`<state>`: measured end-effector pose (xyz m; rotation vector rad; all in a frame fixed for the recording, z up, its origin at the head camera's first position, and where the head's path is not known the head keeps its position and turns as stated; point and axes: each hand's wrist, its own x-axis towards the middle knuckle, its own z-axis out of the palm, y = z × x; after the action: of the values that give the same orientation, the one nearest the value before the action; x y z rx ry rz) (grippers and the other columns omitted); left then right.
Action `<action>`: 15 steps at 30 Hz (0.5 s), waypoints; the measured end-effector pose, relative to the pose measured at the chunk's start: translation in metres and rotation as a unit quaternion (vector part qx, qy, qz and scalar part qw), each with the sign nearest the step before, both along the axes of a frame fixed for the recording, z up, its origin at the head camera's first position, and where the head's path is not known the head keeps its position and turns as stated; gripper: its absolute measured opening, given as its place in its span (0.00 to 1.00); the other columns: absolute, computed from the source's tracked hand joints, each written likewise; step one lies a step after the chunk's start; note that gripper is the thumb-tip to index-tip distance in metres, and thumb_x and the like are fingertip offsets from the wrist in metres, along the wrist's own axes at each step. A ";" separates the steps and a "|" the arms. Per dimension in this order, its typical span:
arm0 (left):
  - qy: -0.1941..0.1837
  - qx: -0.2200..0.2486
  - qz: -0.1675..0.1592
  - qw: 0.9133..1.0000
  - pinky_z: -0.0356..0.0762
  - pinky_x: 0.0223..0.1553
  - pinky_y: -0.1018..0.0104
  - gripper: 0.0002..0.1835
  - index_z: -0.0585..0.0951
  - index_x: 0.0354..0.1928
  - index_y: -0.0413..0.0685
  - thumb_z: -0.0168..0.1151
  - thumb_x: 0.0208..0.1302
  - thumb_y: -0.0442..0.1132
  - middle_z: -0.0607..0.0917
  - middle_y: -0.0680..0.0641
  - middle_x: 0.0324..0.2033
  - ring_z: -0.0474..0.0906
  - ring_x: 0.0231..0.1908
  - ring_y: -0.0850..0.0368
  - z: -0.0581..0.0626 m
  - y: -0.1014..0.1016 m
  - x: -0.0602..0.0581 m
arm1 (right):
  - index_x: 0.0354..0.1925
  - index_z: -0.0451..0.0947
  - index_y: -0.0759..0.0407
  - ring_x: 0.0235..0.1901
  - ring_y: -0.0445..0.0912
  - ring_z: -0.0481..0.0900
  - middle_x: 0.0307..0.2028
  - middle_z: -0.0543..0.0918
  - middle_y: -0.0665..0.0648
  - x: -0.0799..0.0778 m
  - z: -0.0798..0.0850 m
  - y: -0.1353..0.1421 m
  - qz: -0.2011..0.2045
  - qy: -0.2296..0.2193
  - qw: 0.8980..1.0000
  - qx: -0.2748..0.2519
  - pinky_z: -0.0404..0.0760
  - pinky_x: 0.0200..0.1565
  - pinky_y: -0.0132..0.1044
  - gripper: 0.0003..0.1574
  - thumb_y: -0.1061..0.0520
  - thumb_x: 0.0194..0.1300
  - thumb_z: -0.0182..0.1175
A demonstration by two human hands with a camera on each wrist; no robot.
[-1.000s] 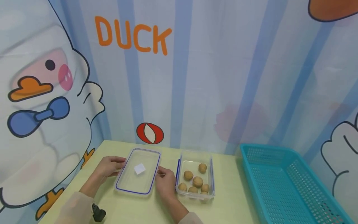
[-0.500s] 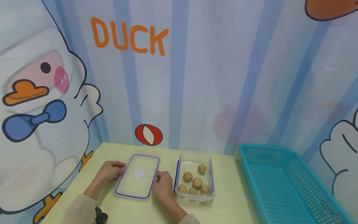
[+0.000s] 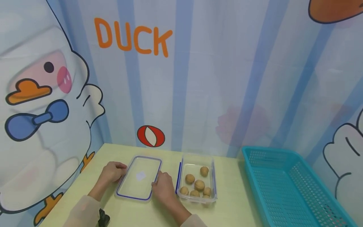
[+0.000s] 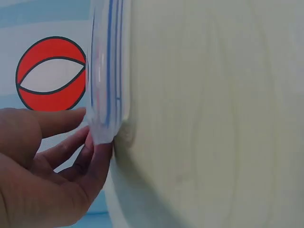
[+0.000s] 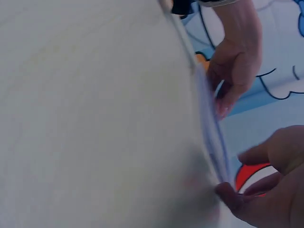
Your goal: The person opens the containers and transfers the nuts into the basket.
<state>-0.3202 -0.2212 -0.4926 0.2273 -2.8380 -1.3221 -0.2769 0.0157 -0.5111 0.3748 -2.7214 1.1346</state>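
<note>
A clear rectangular lid point(image 3: 139, 178) with a blue seal and a small white square label point(image 3: 141, 176) lies flat on the table at centre left. At its left edge is the left hand point(image 3: 113, 171); in the left wrist view its fingertips point(image 4: 100, 152) touch the lid's corner, thumb on the upper side. The right hand point(image 3: 165, 186) is at the right edge. Its thumb point(image 5: 230, 195) touches the rim in the right wrist view, with the index finger held apart. Right of that hand stands a clear box point(image 3: 215, 176) holding several walnuts point(image 3: 199, 185).
A turquoise perforated basket point(image 3: 256, 186) stands on the right side of the pale yellow table point(image 3: 229, 189). Behind rises a striped curtain point(image 3: 210, 78) with duck drawings. A small black object point(image 3: 104, 217) is at the left sleeve.
The lid has come down slightly to lie flat on the table. The right hand has slid toward the person along the lid's right edge and loosened its fingers; the left hand has barely moved.
</note>
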 end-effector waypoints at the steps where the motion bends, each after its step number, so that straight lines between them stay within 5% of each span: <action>1: 0.005 -0.018 -0.004 1.000 0.83 0.32 0.59 0.16 0.84 0.52 0.26 0.64 0.70 0.34 0.87 0.34 0.41 0.83 0.32 0.50 0.003 0.001 0.001 | 0.57 0.77 0.83 0.44 0.61 0.83 0.42 0.84 0.71 0.001 0.006 0.002 0.014 -0.019 1.000 0.009 0.85 0.50 0.54 0.27 0.64 0.67 0.68; 7: 0.059 -0.088 -0.043 0.993 0.84 0.45 0.45 0.22 0.82 0.58 0.26 0.65 0.73 0.40 0.87 0.33 0.46 0.84 0.45 0.39 0.029 0.017 0.011 | 0.69 0.73 0.75 0.56 0.61 0.84 0.60 0.82 0.70 0.015 0.053 0.031 0.110 -0.097 0.989 0.031 0.85 0.56 0.51 0.40 0.48 0.72 0.69; 11: 0.078 -0.077 -0.067 0.992 0.85 0.46 0.44 0.24 0.81 0.62 0.29 0.67 0.74 0.43 0.88 0.36 0.47 0.84 0.48 0.38 0.049 0.039 0.020 | 0.71 0.73 0.66 0.56 0.57 0.84 0.62 0.82 0.65 0.019 0.075 0.064 0.173 -0.072 0.982 -0.003 0.87 0.52 0.44 0.38 0.46 0.74 0.68; 15: 0.084 -0.052 -0.089 0.991 0.85 0.50 0.44 0.25 0.81 0.64 0.33 0.67 0.74 0.44 0.88 0.39 0.49 0.83 0.53 0.38 0.064 0.060 0.026 | 0.72 0.73 0.63 0.57 0.55 0.83 0.62 0.82 0.62 0.016 0.090 0.102 0.204 -0.033 0.978 -0.027 0.86 0.55 0.47 0.36 0.47 0.75 0.67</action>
<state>-0.2944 -0.1611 -0.4283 -0.1345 -2.8249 -1.1518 -0.2605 0.1180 -0.4211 0.9380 -2.7360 1.3320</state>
